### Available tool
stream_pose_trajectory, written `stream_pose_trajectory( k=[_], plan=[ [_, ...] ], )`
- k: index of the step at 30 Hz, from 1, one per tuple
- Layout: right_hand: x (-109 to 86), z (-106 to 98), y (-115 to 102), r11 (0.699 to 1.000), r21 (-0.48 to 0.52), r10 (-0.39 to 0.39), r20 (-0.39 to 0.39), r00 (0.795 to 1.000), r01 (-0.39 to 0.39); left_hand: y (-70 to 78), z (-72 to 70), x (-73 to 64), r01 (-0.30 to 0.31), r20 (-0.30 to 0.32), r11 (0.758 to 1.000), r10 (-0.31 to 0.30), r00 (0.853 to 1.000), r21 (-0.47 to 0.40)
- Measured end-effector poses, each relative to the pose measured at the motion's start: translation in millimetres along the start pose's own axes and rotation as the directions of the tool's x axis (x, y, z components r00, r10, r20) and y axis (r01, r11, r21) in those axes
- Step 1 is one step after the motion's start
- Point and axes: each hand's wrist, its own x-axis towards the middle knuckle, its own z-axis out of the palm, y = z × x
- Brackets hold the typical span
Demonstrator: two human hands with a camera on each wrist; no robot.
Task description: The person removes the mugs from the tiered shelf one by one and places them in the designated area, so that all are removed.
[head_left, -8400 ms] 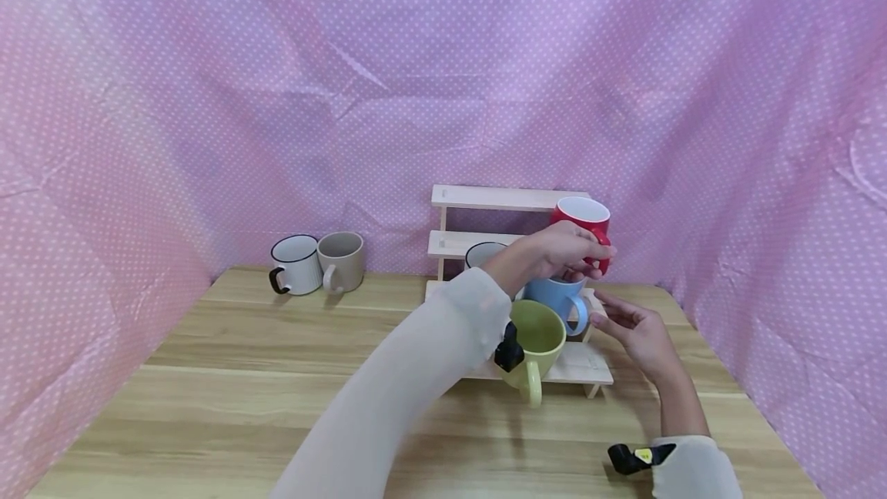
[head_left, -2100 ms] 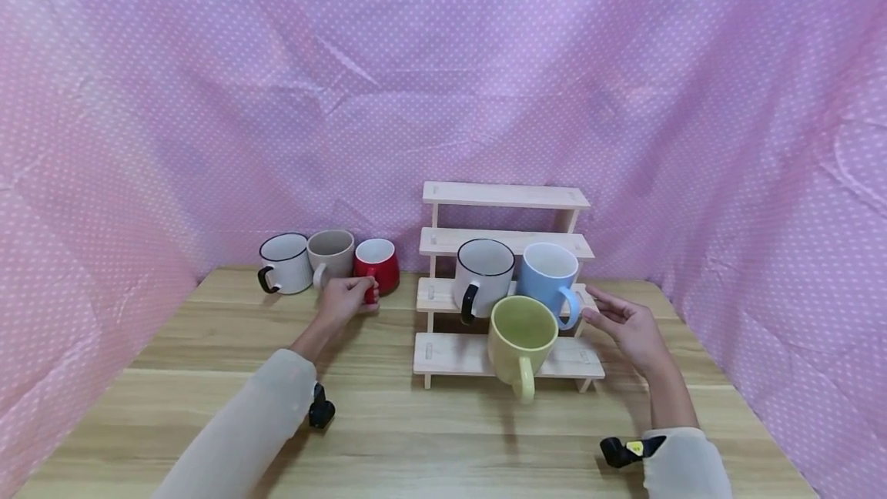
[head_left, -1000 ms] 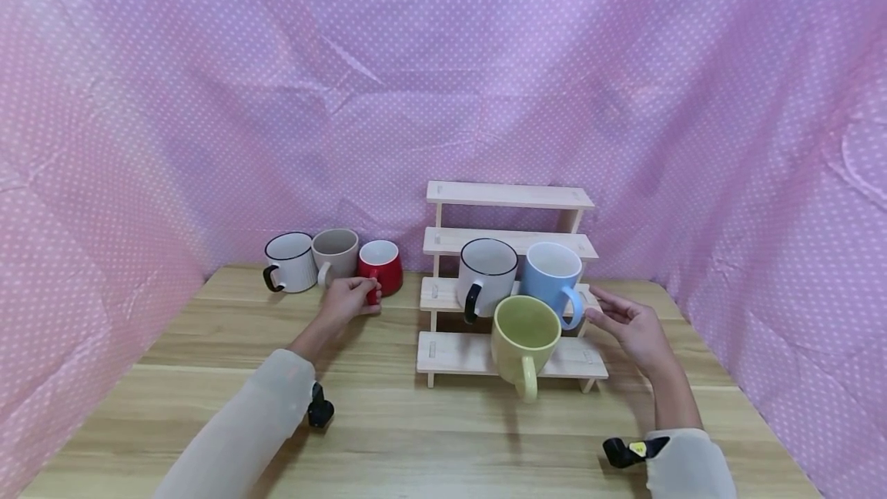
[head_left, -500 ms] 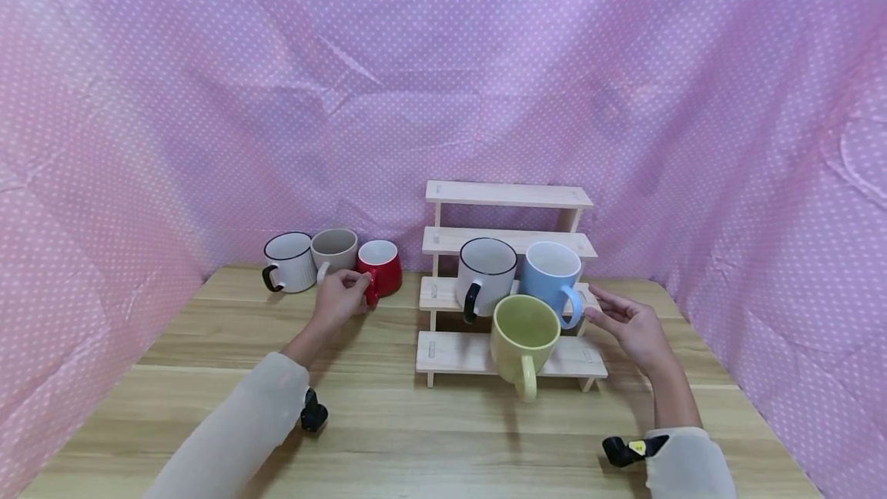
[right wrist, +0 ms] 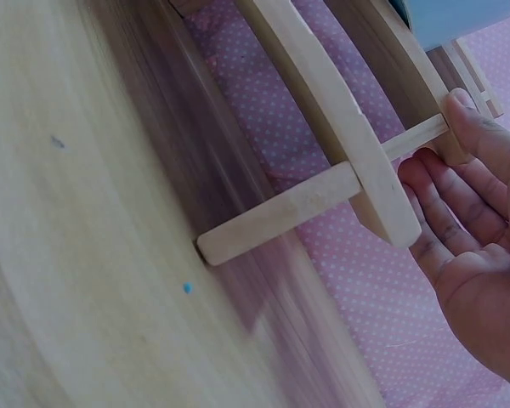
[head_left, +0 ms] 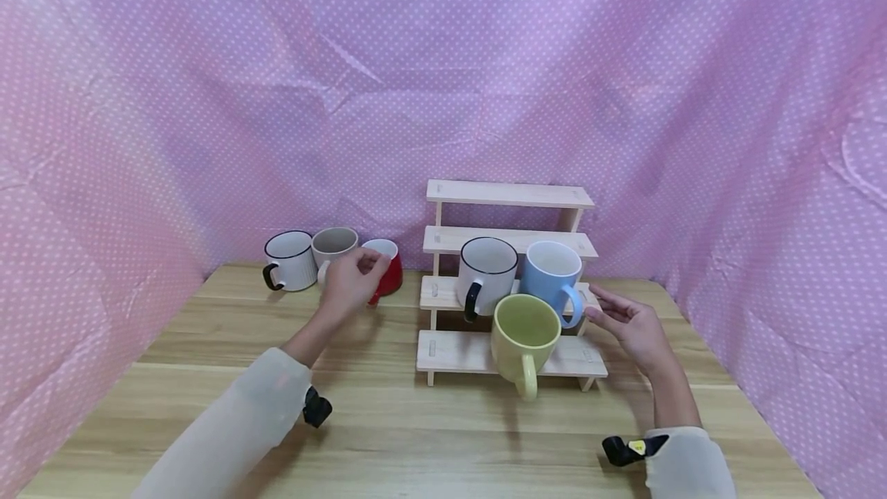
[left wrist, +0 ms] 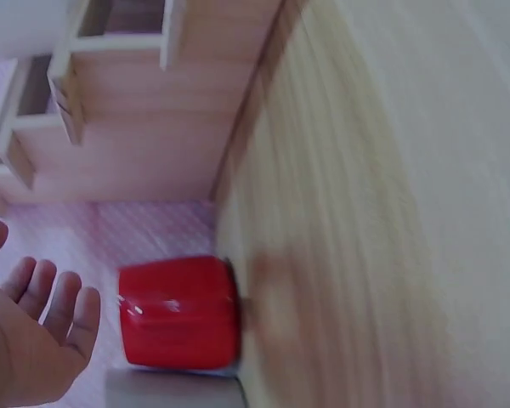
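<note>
My left hand (head_left: 352,277) hovers over the front of the red mug (head_left: 391,277), partly hiding it in the head view. The left wrist view shows the fingers loosely bent and apart from that mug (left wrist: 180,313). With thumb above and fingers below, my right hand (right wrist: 484,229) pinches the end of one board of the wooden step rack (right wrist: 297,208). On this rack (head_left: 457,354) a blue mug (head_left: 547,283) stands beside a white black-rimmed mug (head_left: 485,283). A yellow-green mug (head_left: 520,353) sits on the lowest step, its handle pointing forward.
Left of the red mug stand a beige mug (head_left: 334,241) and a white ribbed mug (head_left: 294,266) with a black handle. Pink dotted cloth (head_left: 443,83) hangs behind and at the sides of the wooden table (head_left: 388,437).
My left hand took the red mug from the rack to the row at left. It has since let go of the handle and risen. My right hand stays at the rack.
</note>
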Motion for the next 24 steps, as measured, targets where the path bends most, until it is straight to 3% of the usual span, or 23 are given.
stream_pose_trajectory(
  k=[5, 10, 24],
  plan=[
    [0.1, 0.5, 0.1, 1.0, -0.01, -0.01, -0.004, 1.0, 0.01, 19.4, 1.0, -7.0, -0.063, 0.08, 0.998, 0.065, 0.995, -0.023],
    [-0.2, 0.1, 0.0, 1.0, -0.01, -0.01, -0.004, 1.0, 0.01, 37.5, 4.8, -16.6, -0.124, 0.164, 0.987, 0.141, 0.976, -0.106],
    [-1.5, 0.1, -0.8, 1.0, -0.014, -0.007, -0.003, 1.0, 0.007, 76.2, 18.4, -45.4, -0.114, 0.374, 0.962, 0.204, 0.905, -0.247]
  ],
)
